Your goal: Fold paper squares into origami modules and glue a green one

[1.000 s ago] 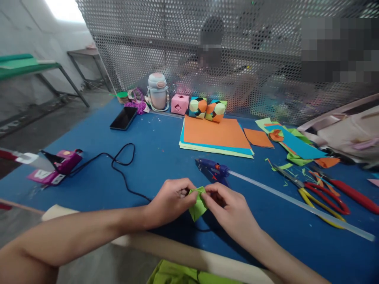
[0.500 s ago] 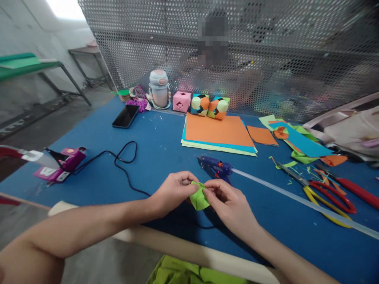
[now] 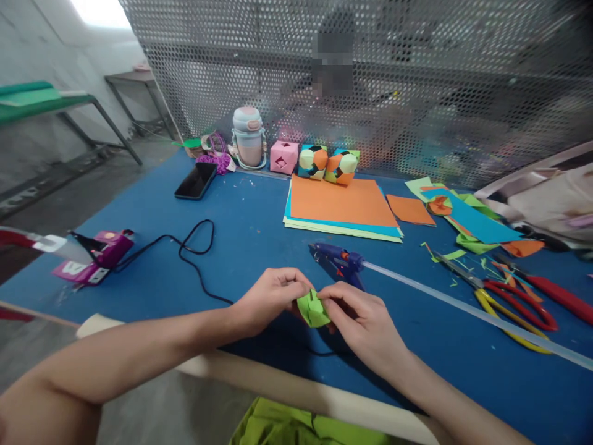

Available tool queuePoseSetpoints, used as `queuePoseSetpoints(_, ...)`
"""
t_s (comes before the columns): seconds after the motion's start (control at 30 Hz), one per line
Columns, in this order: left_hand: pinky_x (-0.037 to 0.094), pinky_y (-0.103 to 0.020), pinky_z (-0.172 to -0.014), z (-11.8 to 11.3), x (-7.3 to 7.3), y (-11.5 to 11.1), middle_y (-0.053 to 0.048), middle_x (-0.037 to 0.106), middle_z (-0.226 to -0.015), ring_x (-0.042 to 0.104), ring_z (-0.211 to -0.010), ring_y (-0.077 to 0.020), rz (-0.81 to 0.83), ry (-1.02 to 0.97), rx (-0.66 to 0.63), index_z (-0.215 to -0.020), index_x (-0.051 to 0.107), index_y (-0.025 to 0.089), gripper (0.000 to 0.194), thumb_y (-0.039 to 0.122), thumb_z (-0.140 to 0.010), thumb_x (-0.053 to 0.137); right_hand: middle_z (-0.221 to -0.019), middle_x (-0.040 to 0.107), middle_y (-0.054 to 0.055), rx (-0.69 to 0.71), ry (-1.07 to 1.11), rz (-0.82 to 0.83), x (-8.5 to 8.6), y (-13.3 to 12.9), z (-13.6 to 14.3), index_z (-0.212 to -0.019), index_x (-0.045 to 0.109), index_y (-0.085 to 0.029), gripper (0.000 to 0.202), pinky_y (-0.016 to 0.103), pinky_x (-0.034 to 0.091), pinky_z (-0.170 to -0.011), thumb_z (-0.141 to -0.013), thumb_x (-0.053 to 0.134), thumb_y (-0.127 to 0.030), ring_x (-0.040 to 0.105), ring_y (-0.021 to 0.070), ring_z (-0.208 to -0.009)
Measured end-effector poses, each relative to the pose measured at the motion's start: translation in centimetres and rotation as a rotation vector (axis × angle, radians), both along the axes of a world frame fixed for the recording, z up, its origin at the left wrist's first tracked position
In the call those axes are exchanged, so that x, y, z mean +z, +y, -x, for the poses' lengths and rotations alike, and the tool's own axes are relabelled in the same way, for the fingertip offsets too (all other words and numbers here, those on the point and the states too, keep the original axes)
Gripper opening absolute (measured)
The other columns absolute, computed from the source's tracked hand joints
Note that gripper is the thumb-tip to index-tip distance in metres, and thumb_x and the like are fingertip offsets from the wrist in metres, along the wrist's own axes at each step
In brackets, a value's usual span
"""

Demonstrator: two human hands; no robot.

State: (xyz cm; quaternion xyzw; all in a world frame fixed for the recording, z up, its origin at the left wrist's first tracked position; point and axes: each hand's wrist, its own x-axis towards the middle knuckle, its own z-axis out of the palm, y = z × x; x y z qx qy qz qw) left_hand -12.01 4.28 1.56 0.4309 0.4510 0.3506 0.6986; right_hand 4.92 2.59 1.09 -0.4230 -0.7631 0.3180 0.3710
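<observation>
A small folded piece of light green paper [image 3: 313,311] is held between both hands above the front part of the blue table [image 3: 250,241]. My left hand [image 3: 273,296] pinches its left side, thumb on top. On the right side, my right hand [image 3: 356,309] grips it with thumb and index finger; the other fingers curl underneath, partly hidden. Just beyond the hands lies a dark blue glue gun [image 3: 340,259] with a long clear glue stick [image 3: 440,300] reaching to the right.
Stacked coloured sheets [image 3: 340,204] lie ahead, with paper cubes [image 3: 312,162] and a bottle [image 3: 249,139] behind. To the right are scissors [image 3: 514,309] and paper scraps [image 3: 482,216]. Leftward are a phone [image 3: 196,180], a black cable [image 3: 199,272] and a purple box [image 3: 99,259]. A mesh panel [image 3: 278,80] backs the table.
The green paper has turned slightly in my fingers and looks more rounded, with a small slit on top. Both hands stay in nearly the same place.
</observation>
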Motion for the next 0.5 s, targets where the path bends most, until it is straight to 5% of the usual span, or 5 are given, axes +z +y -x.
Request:
queuePoseSetpoints(0.2,0.042,-0.019,-0.051,-0.02,0.05,-0.09,0.004,0.056,-0.056,0.051,-0.051,-0.0072,-0.019,0.023,-0.007,-0.064,0.059,0.014,0.011,0.023,-0.070,0.057,-0.073,0.060,0.003,0.065,-0.050,-0.215,-0.36,0.03,-0.19,-0.086,0.062,-0.018,0.022,0.024,0.045,-0.059,-0.086,0.043,-0.008,0.057,0.0128,-0.064)
queuePoseSetpoints(0.5,0.040,-0.019,-0.052,-0.14,-0.08,0.02,0.003,0.056,-0.057,0.050,-0.052,-0.0069,-0.079,0.185,-0.042,-0.068,0.056,0.013,0.012,0.023,-0.065,0.062,-0.074,0.060,0.003,0.060,-0.048,-0.222,-0.40,-0.19,-0.29,-0.088,0.058,-0.017,0.016,0.023,0.046,-0.059,-0.087,0.044,-0.011,0.057,0.0127,-0.065)
